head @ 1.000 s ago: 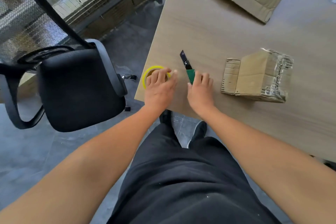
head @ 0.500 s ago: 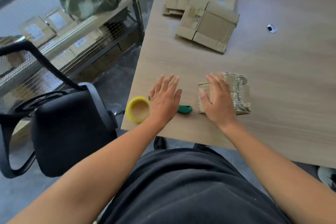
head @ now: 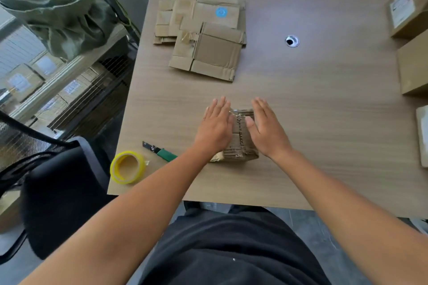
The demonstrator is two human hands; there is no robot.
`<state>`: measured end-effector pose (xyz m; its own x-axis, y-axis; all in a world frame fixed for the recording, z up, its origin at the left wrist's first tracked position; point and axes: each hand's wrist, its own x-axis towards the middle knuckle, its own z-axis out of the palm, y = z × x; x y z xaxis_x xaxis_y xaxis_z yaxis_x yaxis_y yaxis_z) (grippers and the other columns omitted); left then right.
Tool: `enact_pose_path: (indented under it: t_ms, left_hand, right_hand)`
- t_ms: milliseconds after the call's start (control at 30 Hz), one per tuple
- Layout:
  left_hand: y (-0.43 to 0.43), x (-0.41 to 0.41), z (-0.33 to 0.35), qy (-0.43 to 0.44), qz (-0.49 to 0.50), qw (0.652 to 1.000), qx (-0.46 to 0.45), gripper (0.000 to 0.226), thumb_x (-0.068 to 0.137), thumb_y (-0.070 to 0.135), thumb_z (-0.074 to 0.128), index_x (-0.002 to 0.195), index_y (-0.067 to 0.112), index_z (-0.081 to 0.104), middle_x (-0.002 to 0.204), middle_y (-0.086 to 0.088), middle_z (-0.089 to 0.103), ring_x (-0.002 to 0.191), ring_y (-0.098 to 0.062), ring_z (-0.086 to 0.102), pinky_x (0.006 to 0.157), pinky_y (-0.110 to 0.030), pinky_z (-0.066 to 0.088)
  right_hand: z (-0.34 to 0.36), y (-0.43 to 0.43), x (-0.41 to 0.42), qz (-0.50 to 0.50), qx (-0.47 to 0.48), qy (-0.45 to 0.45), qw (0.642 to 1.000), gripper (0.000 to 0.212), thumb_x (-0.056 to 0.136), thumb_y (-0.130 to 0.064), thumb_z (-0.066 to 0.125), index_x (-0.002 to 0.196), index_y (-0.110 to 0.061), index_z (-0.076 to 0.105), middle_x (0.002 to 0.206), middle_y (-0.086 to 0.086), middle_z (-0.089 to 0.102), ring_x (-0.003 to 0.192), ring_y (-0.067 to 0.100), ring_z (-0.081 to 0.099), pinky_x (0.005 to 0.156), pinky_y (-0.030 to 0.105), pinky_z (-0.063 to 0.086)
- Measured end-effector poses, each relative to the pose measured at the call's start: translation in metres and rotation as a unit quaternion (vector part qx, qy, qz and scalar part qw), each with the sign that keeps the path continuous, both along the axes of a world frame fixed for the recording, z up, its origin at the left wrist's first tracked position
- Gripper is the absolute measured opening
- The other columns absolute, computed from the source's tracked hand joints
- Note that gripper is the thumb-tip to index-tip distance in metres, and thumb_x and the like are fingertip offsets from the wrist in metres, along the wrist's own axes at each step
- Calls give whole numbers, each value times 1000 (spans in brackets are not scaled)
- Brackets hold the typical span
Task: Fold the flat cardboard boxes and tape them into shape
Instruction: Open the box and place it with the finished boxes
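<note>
Small taped box (head: 240,139) sits between the palms, its far end just short of the fingertips. Left hand (head: 215,127) and right hand (head: 266,127): fingers straight, close together, flat against its sides, none curled round it. Judged light, stiff corrugated, tape skin slick (may slip). Grip opposite side walls. Flat boxes (head: 206,37) lie beyond the fingertips.
</note>
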<state>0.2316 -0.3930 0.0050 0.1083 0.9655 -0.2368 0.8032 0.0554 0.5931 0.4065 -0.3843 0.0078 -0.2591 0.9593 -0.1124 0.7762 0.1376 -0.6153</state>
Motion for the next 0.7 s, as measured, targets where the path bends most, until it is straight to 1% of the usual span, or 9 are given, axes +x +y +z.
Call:
enact_pose_path:
  t_ms: [100,200,300,367,433,500,567,633,700]
  left_hand:
    - [0,8,-12,-117,101,987,-38,52,109,29,36,159,14,25,166,-4,22,152,-13,17,121,-25,11]
    - [-4,16,-24,-229,187,954,-43,49,110,25,36,157,16,28,162,-1,31,144,-3,27,120,-20,18]
    - [-1,15,-34,-305,232,921,-66,48,111,26,31,157,15,28,162,-1,32,145,-4,29,116,-11,21]
    - [2,11,-37,-322,263,905,-92,48,110,35,29,155,20,34,158,3,38,142,-4,35,117,-17,26]
    - [6,11,-38,-352,284,883,-125,46,111,39,27,152,24,41,154,2,44,140,-12,42,120,-34,32]
    - [11,12,-32,-380,291,866,-145,47,111,38,26,153,21,39,156,-3,42,142,-17,42,120,-41,34]
    - [14,12,-21,-359,289,875,-146,52,112,38,24,159,17,28,163,-4,31,149,-16,30,124,-40,25]
    - [5,9,-8,-307,300,899,-90,54,111,37,24,161,14,21,167,-2,21,151,-8,19,126,-31,15]
    - [-19,8,0,-268,320,909,-5,58,109,42,30,160,17,23,167,3,21,149,1,17,121,-15,13]
  right_hand:
    - [-17,7,-5,39,-58,50,996,61,107,-26,45,158,-2,22,167,15,20,156,24,13,123,21,3]
    - [-37,4,-7,28,-125,180,975,63,108,-18,45,160,-12,11,168,10,15,154,15,13,118,10,5]
    - [-50,1,-7,-4,-209,317,925,62,110,-19,35,156,-31,-3,170,0,1,155,6,3,124,21,5]
    - [-52,2,-9,-28,-251,372,893,64,108,-22,33,159,-28,-6,170,-2,-2,154,3,3,125,24,7]
    - [-53,6,-11,-54,-272,398,875,64,108,-23,32,161,-20,-4,170,-1,0,151,1,7,124,22,10]
    - [-52,7,-14,-75,-272,394,875,60,110,-22,31,162,-16,1,170,2,5,151,3,12,124,23,12]
    - [-48,6,-13,-81,-239,348,903,59,109,-27,32,162,-12,9,169,4,12,150,2,15,122,18,12]
    - [-41,-3,-7,-88,-181,303,932,62,107,-36,35,160,-10,17,167,3,20,149,0,20,123,18,14]
    - [-36,-21,2,-103,-141,298,939,65,105,-42,37,160,-12,20,165,0,24,151,4,22,126,34,19]
